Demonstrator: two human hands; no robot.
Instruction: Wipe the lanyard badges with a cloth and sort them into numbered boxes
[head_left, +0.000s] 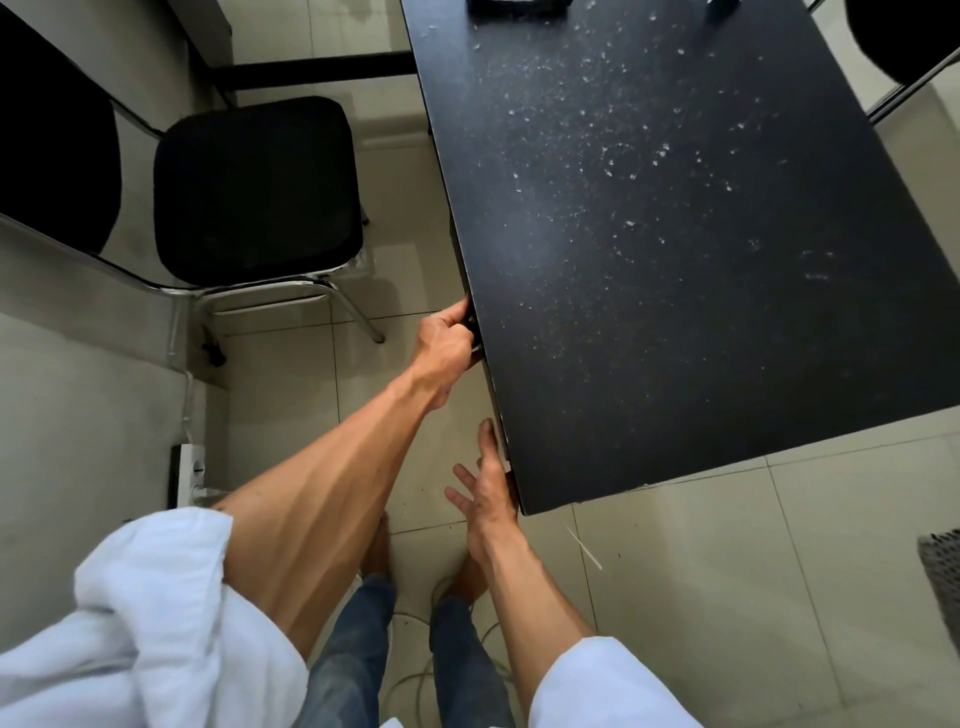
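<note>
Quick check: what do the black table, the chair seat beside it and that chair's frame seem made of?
Table: probably matte black laminated board, possibly painted wood; flat, thin square edge, dull sheen, whitish specks on top. Chair seat: black woven fabric over padding, by its soft rounded shape and no shine. Chair frame: chromed metal tube, by its bright mirror-like reflections.
</note>
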